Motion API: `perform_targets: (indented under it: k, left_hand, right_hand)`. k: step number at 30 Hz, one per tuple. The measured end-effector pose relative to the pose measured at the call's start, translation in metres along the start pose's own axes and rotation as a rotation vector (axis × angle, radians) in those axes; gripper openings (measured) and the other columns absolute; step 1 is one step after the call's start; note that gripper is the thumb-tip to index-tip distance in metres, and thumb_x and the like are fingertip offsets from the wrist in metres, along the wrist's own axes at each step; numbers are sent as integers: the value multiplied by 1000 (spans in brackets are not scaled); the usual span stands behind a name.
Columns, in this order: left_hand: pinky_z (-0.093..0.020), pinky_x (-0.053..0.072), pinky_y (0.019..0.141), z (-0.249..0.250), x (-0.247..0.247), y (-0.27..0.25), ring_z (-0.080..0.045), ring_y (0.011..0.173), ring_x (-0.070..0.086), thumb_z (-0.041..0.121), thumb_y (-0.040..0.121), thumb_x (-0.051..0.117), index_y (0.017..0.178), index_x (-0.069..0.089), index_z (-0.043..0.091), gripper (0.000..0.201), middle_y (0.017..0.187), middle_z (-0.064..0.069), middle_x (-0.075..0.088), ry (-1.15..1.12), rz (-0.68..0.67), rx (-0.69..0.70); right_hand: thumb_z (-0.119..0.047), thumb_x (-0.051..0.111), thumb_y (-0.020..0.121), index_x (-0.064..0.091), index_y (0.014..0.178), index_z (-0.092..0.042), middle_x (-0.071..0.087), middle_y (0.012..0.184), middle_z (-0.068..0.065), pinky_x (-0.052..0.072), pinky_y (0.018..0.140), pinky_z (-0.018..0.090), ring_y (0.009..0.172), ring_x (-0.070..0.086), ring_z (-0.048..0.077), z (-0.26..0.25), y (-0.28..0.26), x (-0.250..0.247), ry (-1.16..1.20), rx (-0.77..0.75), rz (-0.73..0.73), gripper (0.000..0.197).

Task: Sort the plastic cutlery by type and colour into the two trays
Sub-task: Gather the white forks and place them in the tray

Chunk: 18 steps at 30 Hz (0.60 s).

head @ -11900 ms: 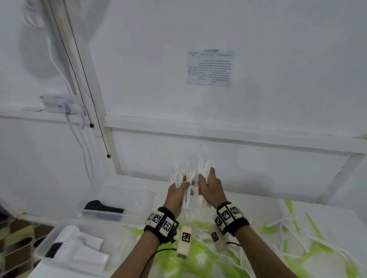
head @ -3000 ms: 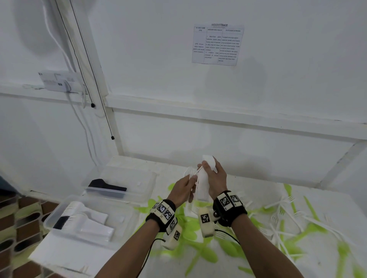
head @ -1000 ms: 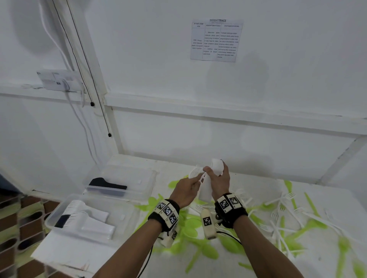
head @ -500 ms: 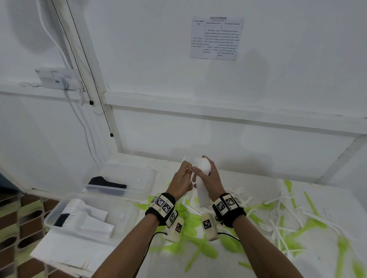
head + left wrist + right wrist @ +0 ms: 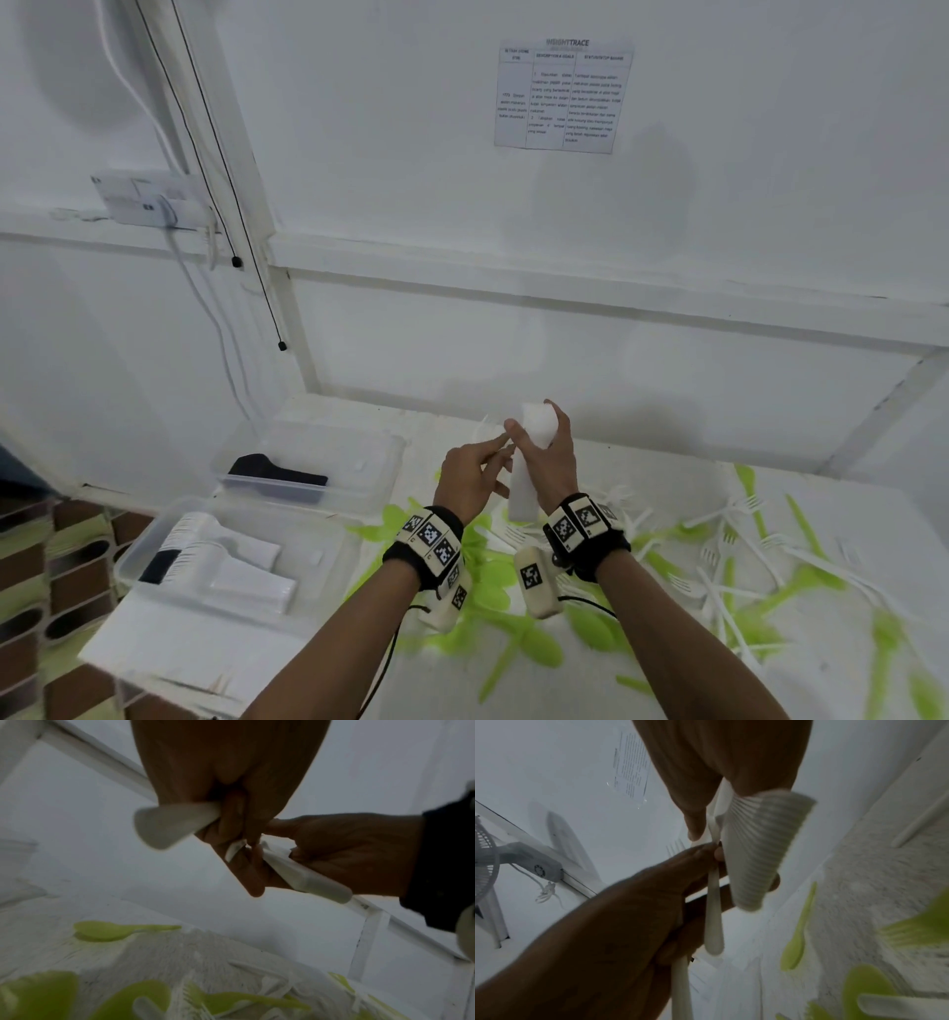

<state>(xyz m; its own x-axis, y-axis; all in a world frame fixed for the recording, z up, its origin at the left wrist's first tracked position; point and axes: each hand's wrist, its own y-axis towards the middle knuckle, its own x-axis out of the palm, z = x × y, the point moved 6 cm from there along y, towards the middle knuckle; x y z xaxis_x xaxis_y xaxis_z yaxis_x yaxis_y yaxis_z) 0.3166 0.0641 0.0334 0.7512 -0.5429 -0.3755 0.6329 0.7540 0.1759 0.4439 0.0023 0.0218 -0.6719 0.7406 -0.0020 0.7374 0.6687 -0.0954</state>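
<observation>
- The right hand [image 5: 552, 457] grips a tight stack of white forks [image 5: 529, 462], held upright above the counter [image 5: 590, 683].
- The left hand [image 5: 470, 483] pinches one white fork [image 5: 713, 914] against the stack; probably it is adding it.
- Step in hand: collecting the white forks.
- Next, the stack must go to the near tray [image 5: 328, 580], beside the white pieces there.
- Green spoons [image 5: 493, 591] and more white forks lie loose on the counter.

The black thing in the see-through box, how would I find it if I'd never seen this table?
Start at the table's left edge, where two clear trays sit. Look in the far tray, nearer the wall. The black stack lies along its near side; it is the only dark bundle in that tray, while the near tray holds mostly white stacks.
</observation>
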Motion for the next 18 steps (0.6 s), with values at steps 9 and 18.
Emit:
perform_targets:
  k: [9,18]
  left_hand:
    - [-30,44,64,-4,0,2,-18,58,47,-6,87,35,123,32,31,51,99,-5,51,98,-131,-106]
    - [-14,38,44,-3,1,5,-13,61,56,11,108,36,128,24,12,23,87,-5,54,-124,-58,-238]
  right_hand:
    - [-24,73,90,40,137,-40,74,99,14,63,74,48,75,73,34,-8,0,-11,24,16,30,60]
    - [-54,80,69,46,116,-63,65,118,-6,60,86,53,106,68,24,8,-6,13,-168,42,-110,59]
